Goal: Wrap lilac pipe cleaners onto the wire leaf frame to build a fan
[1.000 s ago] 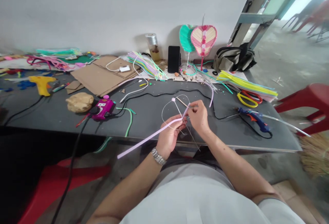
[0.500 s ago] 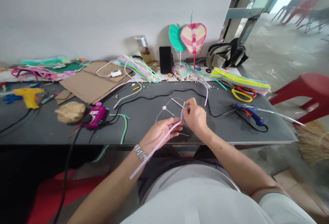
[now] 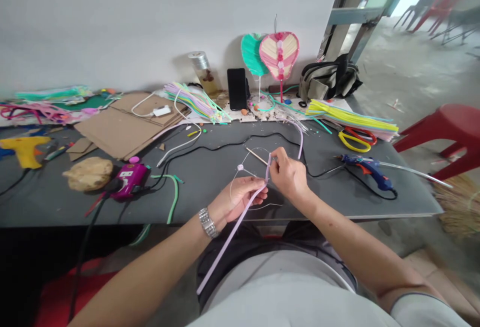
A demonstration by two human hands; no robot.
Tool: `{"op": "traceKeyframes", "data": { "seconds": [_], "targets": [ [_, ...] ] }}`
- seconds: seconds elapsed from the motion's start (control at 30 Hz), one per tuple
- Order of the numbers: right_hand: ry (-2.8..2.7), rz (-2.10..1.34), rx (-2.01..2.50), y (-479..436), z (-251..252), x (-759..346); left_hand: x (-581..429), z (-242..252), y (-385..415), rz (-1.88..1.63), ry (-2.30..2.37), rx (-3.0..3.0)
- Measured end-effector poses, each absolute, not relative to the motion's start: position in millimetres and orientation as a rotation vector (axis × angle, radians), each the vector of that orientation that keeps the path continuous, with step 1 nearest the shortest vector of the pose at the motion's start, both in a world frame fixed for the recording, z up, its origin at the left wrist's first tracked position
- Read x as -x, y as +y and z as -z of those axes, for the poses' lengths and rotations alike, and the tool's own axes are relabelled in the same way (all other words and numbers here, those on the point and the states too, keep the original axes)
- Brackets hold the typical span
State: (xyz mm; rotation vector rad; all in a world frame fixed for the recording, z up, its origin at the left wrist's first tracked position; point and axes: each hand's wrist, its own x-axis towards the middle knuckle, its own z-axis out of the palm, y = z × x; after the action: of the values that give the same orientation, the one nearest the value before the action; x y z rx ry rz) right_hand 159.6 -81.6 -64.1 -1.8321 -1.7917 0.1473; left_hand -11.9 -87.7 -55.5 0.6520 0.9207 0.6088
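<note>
Both hands meet over the front of the dark table. My left hand, with a metal watch at the wrist, is closed round a long lilac pipe cleaner that trails down toward my lap. My right hand pinches the upper end of that pipe cleaner against a thin wire frame. The frame is a heart-like loop with a small pink bead and a wooden stick across it.
A purple glue gun and a green pipe cleaner lie left of my hands; a blue glue gun and scissors lie right. Cardboard, pipe-cleaner bundles, a phone and two finished fans stand behind. Red stool at right.
The free end of the lilac pipe cleaner has swung down from pointing left to hanging toward my lap. Both hands stayed together on the wire frame.
</note>
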Motion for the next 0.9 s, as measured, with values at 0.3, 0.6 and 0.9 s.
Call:
{"op": "traceKeyframes", "data": {
  "seconds": [0.3,0.6,0.9],
  "targets": [
    [-1.528,-0.633,1.561,-69,61,-181,-7,54,-79,-0.725,0.996,-0.741],
    [-1.342,-1.421,1.496,-53,50,-204,-12,65,-70,-0.761,0.971,-0.77],
    [-1.343,-1.487,1.392,-71,71,-196,16,59,-66,-0.636,0.917,-0.566]
  ]
}}
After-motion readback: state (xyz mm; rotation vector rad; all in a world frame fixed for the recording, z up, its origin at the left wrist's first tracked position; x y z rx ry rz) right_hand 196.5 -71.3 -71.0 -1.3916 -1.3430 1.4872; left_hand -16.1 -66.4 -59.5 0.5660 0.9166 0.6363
